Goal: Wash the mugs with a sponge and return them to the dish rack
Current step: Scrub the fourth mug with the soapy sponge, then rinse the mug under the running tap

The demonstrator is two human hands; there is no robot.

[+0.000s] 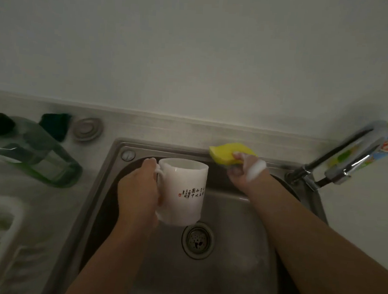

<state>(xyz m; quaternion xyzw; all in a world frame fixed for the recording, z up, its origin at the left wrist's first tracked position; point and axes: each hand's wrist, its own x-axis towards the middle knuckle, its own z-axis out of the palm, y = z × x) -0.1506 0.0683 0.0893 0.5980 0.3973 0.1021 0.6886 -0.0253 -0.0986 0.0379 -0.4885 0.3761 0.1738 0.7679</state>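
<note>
Foam (255, 171) is seen clinging in a thick white patch to the back of the right hand (243, 175), whose fingers are curled round a soft yellow sponge (231, 153). The sponge, a porous block with rounded corners and a wavy outline, is pinched at its near edge and held at the back rim of the steel sink (226, 279); whether it touches the rim cannot be told. A white ceramic mug (181, 191) is gripped by the left hand (139, 189), the fingers being wrapped round its looped handle, so that the smooth cylinder is held roughly upright over the basin, well apart from the sponge. Black brush characters and a small red seal are printed on the glossy wall just right of those fingers, and a thin soapy film is seen low on the mug. Below the mug, a round perforated drain (197, 238) is set in the brushed metal floor. A curved chrome faucet (345, 163) is mounted right of the sponge-holding fingers. Left of the mug-holding fingers, a translucent green bottle (37, 152) is seen on the pale counter, and nearer still a blurred white dish rack (9, 227) with a rounded rim.
</note>
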